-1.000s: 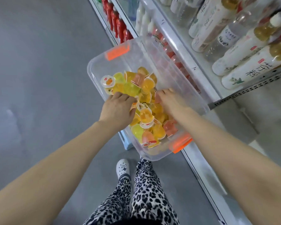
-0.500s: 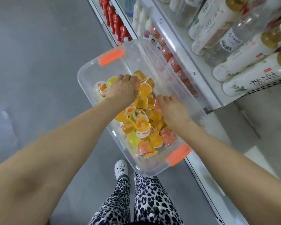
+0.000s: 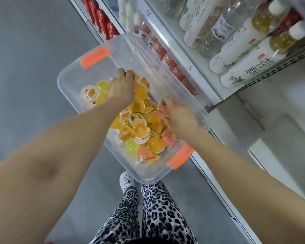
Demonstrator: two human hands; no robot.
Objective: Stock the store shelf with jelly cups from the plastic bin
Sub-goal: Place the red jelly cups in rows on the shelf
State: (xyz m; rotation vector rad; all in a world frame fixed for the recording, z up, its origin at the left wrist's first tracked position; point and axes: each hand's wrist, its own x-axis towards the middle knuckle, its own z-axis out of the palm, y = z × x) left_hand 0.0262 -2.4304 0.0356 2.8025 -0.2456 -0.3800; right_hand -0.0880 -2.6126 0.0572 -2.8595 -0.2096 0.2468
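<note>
1. Jelly cups (image 3: 139,129): heaped in the plastic bin (image 3: 67,85), whose long axis runs alongside the shelf (image 3: 173,48).
2. Right hand (image 3: 176,115): pinches a pink cup (image 3: 159,110); the hand nearer the shelf.
3. Left hand (image 3: 121,87): curled over orange cups (image 3: 141,88), farther along.
4. Shelf: rightward of both hands.

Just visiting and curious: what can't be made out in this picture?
Head view:
1. How many jelly cups the left hand grips: its own back hides the fingers.
2. The right hand, palm side: turned away.
3. Upper bottles: cut off by the top edge.
4. Print on the cup lid: too small.
</note>
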